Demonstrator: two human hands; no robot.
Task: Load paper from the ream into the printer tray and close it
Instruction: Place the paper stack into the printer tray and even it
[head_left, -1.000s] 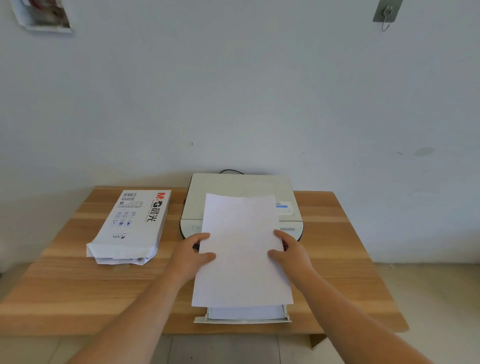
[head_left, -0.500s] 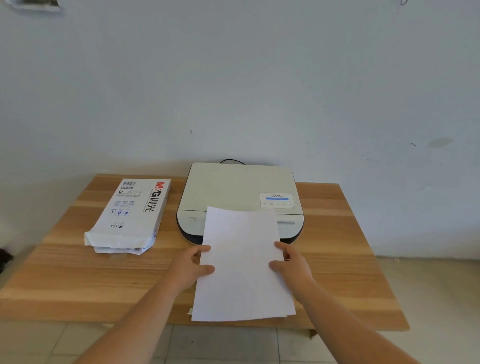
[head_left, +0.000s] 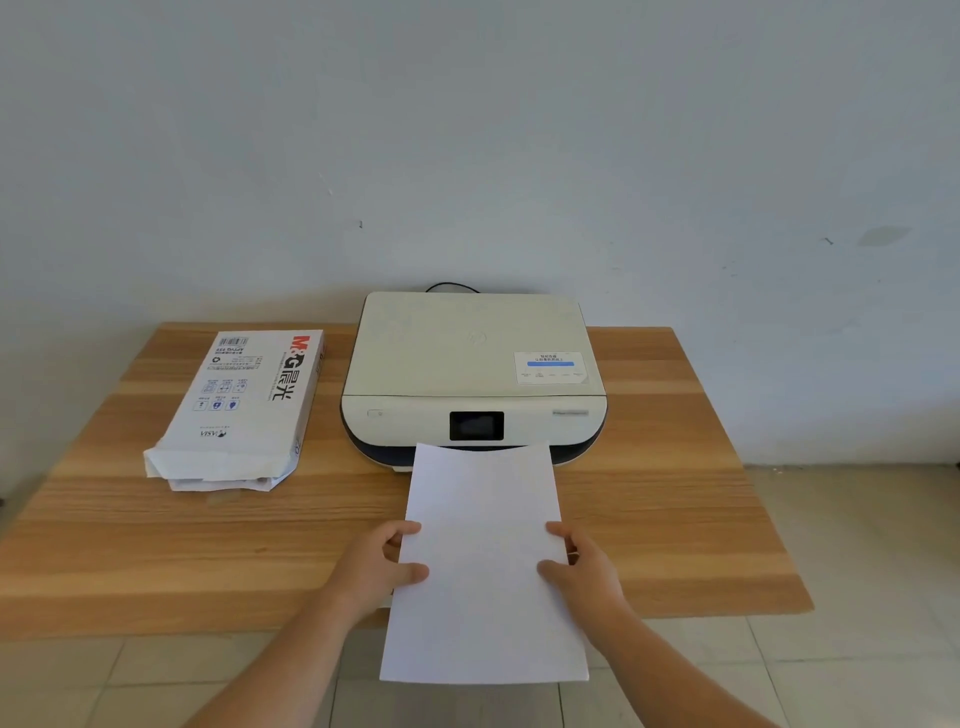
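Observation:
A stack of white paper (head_left: 483, 561) is held flat in front of the cream printer (head_left: 470, 358), its far edge at the printer's dark front slot. My left hand (head_left: 376, 566) grips the stack's left edge and my right hand (head_left: 584, 569) grips its right edge. The pulled-out tray is hidden under the paper. The opened white ream (head_left: 244, 410) lies on the table to the left of the printer, its torn end facing me.
The wooden table (head_left: 675, 519) stands against a pale wall. A black cable (head_left: 452, 287) runs behind the printer. Tiled floor (head_left: 831, 597) shows to the right of the table and below its front edge.
The paper and both hands have come back toward me, off the printer's top; its screen now shows. The tray's front lip is no longer seen. The view has tilted down.

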